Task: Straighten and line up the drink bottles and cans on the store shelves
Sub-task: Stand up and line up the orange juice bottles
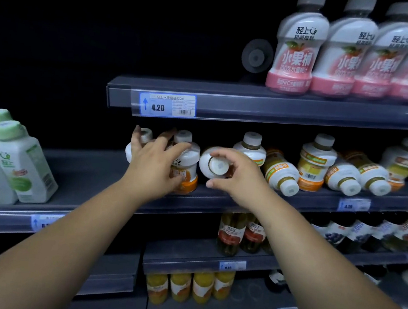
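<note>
On the middle shelf (218, 199) stand and lie white bottles with orange or yellow labels. My left hand (154, 165) wraps around an upright orange-label bottle (188, 167); a second bottle (144, 136) shows behind its fingers. My right hand (238, 176) grips a toppled bottle (215, 164) that lies with its cap toward me. Further right, one bottle (251, 147) stands upright, another toppled bottle (282, 175) points its cap forward, and several more (344, 175) lie or lean in a jumble.
Pink-label bottles (296, 50) stand in a row on the top shelf (255, 104). Green-capped cartons (17, 162) sit on the left shelf. Lower shelves hold dark juice bottles (232, 232) and yellow bottles (191, 289). A price tag (167, 105) reads 4.20.
</note>
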A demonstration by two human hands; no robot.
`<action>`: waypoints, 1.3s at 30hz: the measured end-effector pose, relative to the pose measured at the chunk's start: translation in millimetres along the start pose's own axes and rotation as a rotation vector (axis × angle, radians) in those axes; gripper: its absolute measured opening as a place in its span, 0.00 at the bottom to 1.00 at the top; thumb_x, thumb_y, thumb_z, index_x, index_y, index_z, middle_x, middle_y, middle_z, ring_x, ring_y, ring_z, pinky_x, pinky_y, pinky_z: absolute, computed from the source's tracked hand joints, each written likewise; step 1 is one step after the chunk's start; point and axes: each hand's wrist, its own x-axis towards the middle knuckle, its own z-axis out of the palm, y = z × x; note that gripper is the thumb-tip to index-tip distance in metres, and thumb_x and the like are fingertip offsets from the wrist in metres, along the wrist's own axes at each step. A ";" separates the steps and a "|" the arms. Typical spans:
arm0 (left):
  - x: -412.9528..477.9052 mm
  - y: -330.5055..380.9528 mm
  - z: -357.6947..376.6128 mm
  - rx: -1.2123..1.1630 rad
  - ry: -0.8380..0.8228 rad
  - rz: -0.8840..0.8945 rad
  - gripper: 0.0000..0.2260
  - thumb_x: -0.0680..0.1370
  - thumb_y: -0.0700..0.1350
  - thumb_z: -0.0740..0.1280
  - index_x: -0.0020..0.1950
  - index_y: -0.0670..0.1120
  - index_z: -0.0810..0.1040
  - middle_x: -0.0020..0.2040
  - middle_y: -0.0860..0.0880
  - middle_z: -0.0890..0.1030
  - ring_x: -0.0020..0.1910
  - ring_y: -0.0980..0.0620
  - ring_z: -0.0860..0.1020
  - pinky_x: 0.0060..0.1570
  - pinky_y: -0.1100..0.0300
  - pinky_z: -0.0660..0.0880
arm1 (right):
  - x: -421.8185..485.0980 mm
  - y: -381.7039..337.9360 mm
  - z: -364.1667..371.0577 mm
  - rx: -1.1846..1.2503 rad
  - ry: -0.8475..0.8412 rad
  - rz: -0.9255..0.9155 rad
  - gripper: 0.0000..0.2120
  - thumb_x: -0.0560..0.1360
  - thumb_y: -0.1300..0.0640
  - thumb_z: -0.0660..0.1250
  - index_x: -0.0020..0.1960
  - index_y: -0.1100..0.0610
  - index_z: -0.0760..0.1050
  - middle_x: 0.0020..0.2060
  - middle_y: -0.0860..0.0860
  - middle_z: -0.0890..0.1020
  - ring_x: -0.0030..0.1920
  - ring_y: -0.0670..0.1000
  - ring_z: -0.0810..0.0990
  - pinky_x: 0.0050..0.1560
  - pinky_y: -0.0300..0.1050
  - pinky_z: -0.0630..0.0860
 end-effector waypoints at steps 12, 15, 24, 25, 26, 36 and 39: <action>-0.5 -3.9 -3.3 -0.041 0.025 -0.020 0.36 0.66 0.58 0.75 0.71 0.57 0.64 0.58 0.49 0.76 0.59 0.46 0.77 0.71 0.31 0.45 | 44.3 -37.2 -14.5 -0.403 0.050 0.058 0.22 0.77 0.48 0.69 0.68 0.51 0.68 0.52 0.48 0.78 0.48 0.50 0.77 0.40 0.43 0.68; -0.7 -1.4 -2.4 -0.019 0.026 -0.037 0.35 0.66 0.57 0.74 0.70 0.57 0.65 0.53 0.50 0.76 0.55 0.44 0.78 0.70 0.31 0.46 | 46.2 -35.4 -14.9 -0.566 0.022 0.037 0.20 0.79 0.48 0.66 0.68 0.53 0.70 0.58 0.54 0.79 0.58 0.56 0.77 0.47 0.46 0.68; 3.5 12.4 3.8 0.088 -0.011 -0.051 0.25 0.69 0.57 0.73 0.66 0.57 0.74 0.56 0.44 0.75 0.49 0.41 0.79 0.69 0.29 0.42 | 35.2 -20.5 9.2 -0.659 -0.061 -0.007 0.42 0.72 0.54 0.73 0.77 0.46 0.52 0.70 0.60 0.66 0.65 0.63 0.71 0.61 0.53 0.71; 4.3 12.7 4.2 0.096 -0.011 -0.058 0.23 0.70 0.56 0.73 0.64 0.57 0.75 0.56 0.44 0.75 0.48 0.41 0.79 0.69 0.30 0.41 | 35.7 -19.7 10.7 -0.738 -0.039 -0.024 0.40 0.72 0.52 0.73 0.77 0.47 0.54 0.69 0.60 0.67 0.63 0.64 0.72 0.59 0.54 0.71; 5.2 12.9 4.2 0.102 -0.008 -0.063 0.22 0.71 0.54 0.73 0.63 0.57 0.76 0.55 0.44 0.75 0.47 0.41 0.79 0.69 0.30 0.41 | 36.4 -19.1 11.4 -0.823 -0.015 -0.045 0.38 0.73 0.50 0.72 0.76 0.47 0.56 0.67 0.60 0.69 0.60 0.64 0.74 0.58 0.55 0.71; 2.8 12.7 0.6 0.067 0.022 -0.025 0.18 0.70 0.43 0.74 0.60 0.53 0.80 0.47 0.43 0.75 0.39 0.41 0.78 0.52 0.43 0.64 | 35.6 -10.8 6.1 -0.860 0.059 -0.146 0.31 0.73 0.43 0.71 0.73 0.48 0.64 0.59 0.58 0.76 0.55 0.62 0.77 0.52 0.54 0.73; -0.7 16.3 5.0 0.056 0.081 -0.030 0.20 0.69 0.43 0.75 0.60 0.52 0.80 0.50 0.43 0.75 0.46 0.39 0.77 0.54 0.43 0.64 | 30.7 -8.7 -3.4 -0.759 0.023 -0.162 0.36 0.71 0.46 0.74 0.74 0.47 0.62 0.65 0.56 0.72 0.60 0.62 0.75 0.57 0.55 0.73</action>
